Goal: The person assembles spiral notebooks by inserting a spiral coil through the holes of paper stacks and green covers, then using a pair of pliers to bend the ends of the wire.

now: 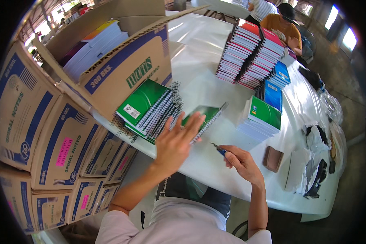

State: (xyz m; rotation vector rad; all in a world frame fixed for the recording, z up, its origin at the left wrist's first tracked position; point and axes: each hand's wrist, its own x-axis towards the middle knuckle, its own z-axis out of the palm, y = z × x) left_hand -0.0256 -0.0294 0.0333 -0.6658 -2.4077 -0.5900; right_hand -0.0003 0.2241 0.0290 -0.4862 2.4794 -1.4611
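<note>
My left hand (177,140) reaches over a green spiral notebook (209,113), its fingers spread and stretched across the cover. The notebook's wire binding runs along its right edge, near my thumb. Part of the cover is hidden under the hand. Just left of it, a stack of green spiral notebooks (144,101) leans against the open carton, wire bindings towards the right. Lower right of the notebook, my right hand (244,162) is closed around a small cutter-like hand tool (219,149) with a blue handle and a dark metal tip. The tip points left, apart from the notebook.
An open carton (128,69) holds more notebooks; closed cartons (61,142) are piled at left. Red notebook stacks (248,53), blue notebooks (272,95) and a green-topped stack (264,116) stand on the white table. Right lie a brown block (273,158) and plastic wrapping (309,158). A person (278,28) sits beyond.
</note>
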